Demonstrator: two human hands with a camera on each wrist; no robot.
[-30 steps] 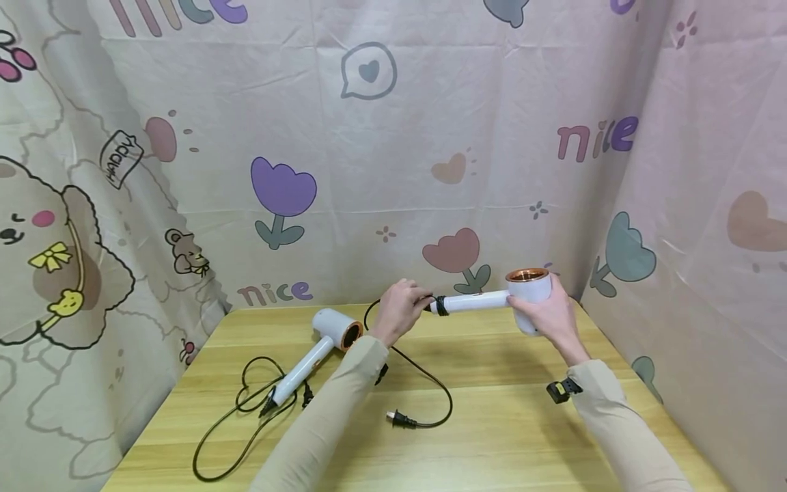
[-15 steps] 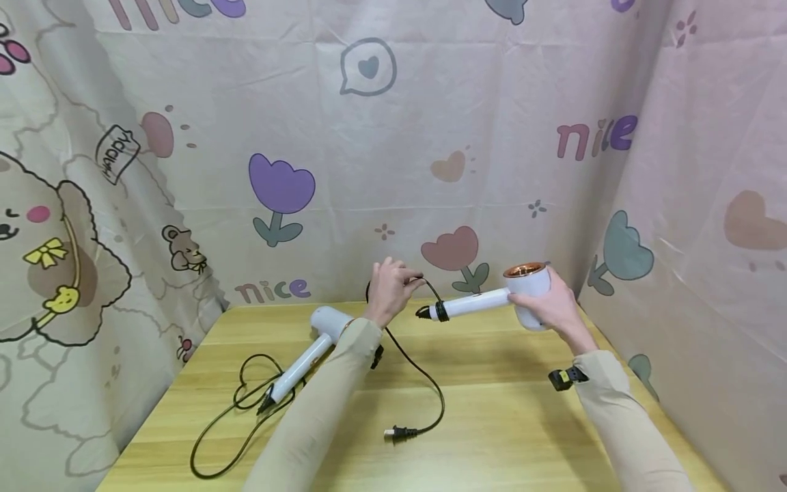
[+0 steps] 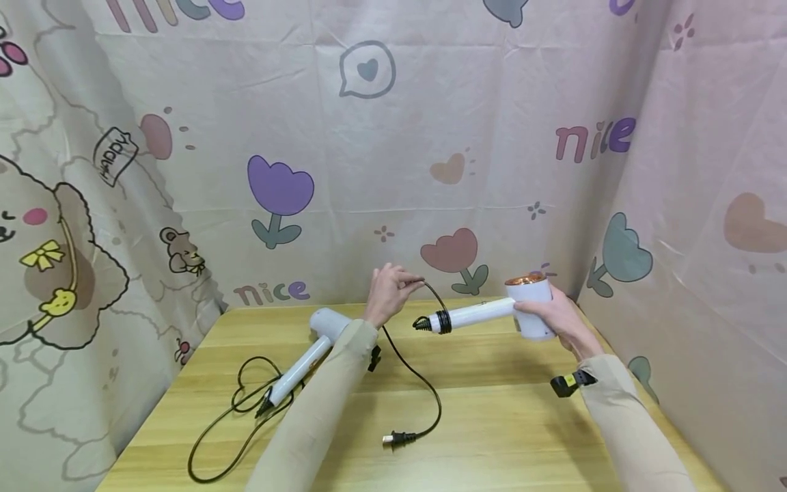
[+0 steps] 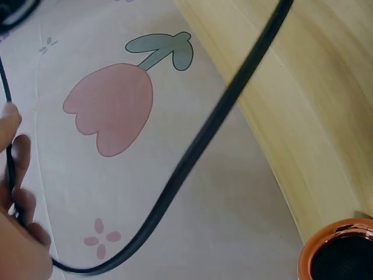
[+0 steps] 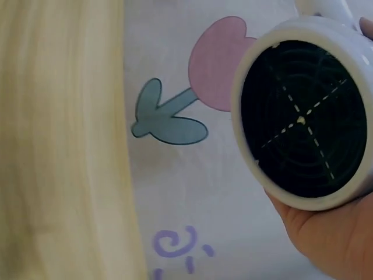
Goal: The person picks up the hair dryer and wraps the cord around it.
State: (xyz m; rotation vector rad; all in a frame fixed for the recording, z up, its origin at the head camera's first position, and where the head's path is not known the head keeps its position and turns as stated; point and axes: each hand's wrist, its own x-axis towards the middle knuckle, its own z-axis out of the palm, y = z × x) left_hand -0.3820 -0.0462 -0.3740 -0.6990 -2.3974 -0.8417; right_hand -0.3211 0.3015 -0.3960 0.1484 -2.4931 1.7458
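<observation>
My right hand [image 3: 562,316] grips a white hair dryer [image 3: 533,311] by its barrel, held above the table with the copper-rimmed end up. Its handle points left, and black cord is wound in several turns near the handle's end. In the right wrist view the dryer's dark round end [image 5: 303,119] faces the camera. Left of the handle, my left hand [image 3: 389,290] pinches the black power cord [image 3: 435,294] between thumb and fingers. The cord's free length hangs from that hand to the table, ending in a two-prong plug [image 3: 399,439]. In the left wrist view the fingers [image 4: 22,160] hold the cord.
A second white hair dryer [image 3: 298,372] lies on the wooden table [image 3: 492,424] at the left, partly behind my left forearm. Its black cord [image 3: 205,434] is looped loosely around the handle end. Patterned curtains [image 3: 369,171] stand behind and at both sides.
My left hand has moved away from the handle's end, up and left, drawing the cord out from the windings. The held dryer has tilted slightly. The plug has shifted a little down and left.
</observation>
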